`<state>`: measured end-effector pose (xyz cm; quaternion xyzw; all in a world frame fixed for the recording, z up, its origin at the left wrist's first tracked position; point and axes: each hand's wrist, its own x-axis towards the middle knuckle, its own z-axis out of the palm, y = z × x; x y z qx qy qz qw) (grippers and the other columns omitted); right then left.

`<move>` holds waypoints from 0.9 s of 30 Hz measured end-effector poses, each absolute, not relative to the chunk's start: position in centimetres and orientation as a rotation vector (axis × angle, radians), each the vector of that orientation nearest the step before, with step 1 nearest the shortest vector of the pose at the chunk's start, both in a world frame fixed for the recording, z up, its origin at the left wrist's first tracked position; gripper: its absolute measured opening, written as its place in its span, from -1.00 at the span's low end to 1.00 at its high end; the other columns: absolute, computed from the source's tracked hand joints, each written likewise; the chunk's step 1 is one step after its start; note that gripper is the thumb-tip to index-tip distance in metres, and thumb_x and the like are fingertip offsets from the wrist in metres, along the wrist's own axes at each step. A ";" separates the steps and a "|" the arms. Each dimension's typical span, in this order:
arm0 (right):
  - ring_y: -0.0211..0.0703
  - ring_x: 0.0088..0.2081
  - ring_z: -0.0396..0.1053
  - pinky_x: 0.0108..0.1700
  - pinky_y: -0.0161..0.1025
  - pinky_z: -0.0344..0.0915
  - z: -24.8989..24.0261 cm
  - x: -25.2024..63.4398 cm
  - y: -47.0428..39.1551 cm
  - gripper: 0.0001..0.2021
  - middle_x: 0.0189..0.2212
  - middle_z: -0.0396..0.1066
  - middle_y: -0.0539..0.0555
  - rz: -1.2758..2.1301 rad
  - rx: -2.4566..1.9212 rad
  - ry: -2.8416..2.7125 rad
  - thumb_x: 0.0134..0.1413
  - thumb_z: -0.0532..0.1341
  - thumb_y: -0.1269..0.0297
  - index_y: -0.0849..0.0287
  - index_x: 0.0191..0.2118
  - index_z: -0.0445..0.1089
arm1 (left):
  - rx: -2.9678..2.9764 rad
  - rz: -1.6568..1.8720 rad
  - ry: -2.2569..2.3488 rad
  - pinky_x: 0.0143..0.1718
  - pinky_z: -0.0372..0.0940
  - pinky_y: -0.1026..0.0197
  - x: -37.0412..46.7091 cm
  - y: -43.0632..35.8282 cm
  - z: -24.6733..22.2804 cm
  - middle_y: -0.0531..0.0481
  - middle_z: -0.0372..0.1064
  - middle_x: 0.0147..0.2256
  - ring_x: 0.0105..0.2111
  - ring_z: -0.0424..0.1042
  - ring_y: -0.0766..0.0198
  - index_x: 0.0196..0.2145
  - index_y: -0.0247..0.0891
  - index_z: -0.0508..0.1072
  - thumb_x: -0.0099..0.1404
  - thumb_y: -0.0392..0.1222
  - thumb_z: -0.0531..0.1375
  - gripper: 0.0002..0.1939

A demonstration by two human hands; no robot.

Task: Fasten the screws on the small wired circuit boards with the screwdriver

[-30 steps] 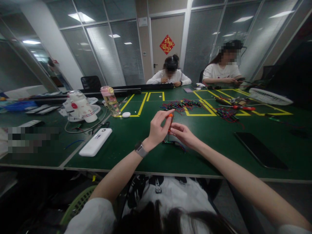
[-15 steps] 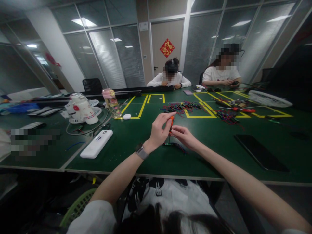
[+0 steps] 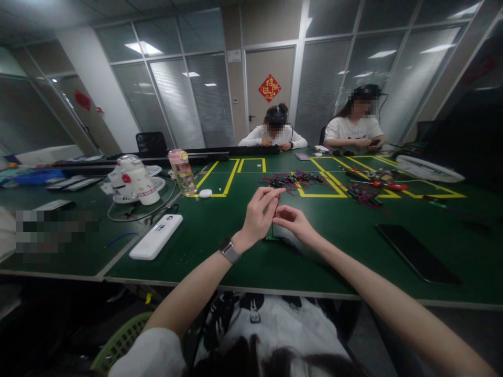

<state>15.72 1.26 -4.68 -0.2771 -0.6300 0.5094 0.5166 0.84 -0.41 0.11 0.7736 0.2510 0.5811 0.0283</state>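
Note:
Before me a small screwdriver [image 3: 273,229] stands upright, its thin shaft reaching down to a small green circuit board [image 3: 271,239] on the table. My left hand [image 3: 257,213] is closed around its orange-red handle, which shows only in slivers between the fingers. The fingertips of my right hand [image 3: 294,224] pinch at the lower part of the handle. Dark wires [image 3: 290,246] trail from the board toward the right. Whatever the screwdriver's tip touches is too small to make out.
Beyond my hands lies a heap of wired boards [image 3: 293,179]. Right of it are another wire bundle [image 3: 361,193] and a red-handled screwdriver [image 3: 393,186]. A black phone [image 3: 418,254], white power bank [image 3: 156,238] and bottle [image 3: 183,173] flank me. Two people sit opposite.
The view has tilted up slightly, so the table sits lower in it. My fingers have shifted on the screwdriver and hide more of its handle. The board stays under the shaft.

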 end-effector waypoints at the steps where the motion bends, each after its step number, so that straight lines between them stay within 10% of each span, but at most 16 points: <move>1: -0.20 -0.36 0.35 -0.22 -0.23 0.30 -4.6 15.7 1.3 -0.74 -0.42 0.44 -0.02 1.226 -0.668 -1.505 -0.19 0.43 0.17 0.14 -0.34 0.45 | 2.393 1.770 0.749 -0.09 0.32 0.16 0.9 -0.4 0.1 -0.10 0.37 -0.13 -0.12 0.38 0.25 0.02 -0.21 0.42 0.45 -0.22 -0.04 -0.69; 27: -0.22 -0.36 0.32 -0.24 -0.25 0.26 -4.1 15.7 0.7 -0.76 -0.43 0.39 -0.04 1.275 -0.623 -1.557 -0.12 0.41 0.19 0.15 -0.34 0.42 | 2.402 1.782 0.753 -0.16 0.29 0.22 0.5 -0.3 -0.2 -0.06 0.40 -0.22 -0.23 0.38 0.28 0.04 -0.26 0.36 0.39 -0.25 0.08 -0.72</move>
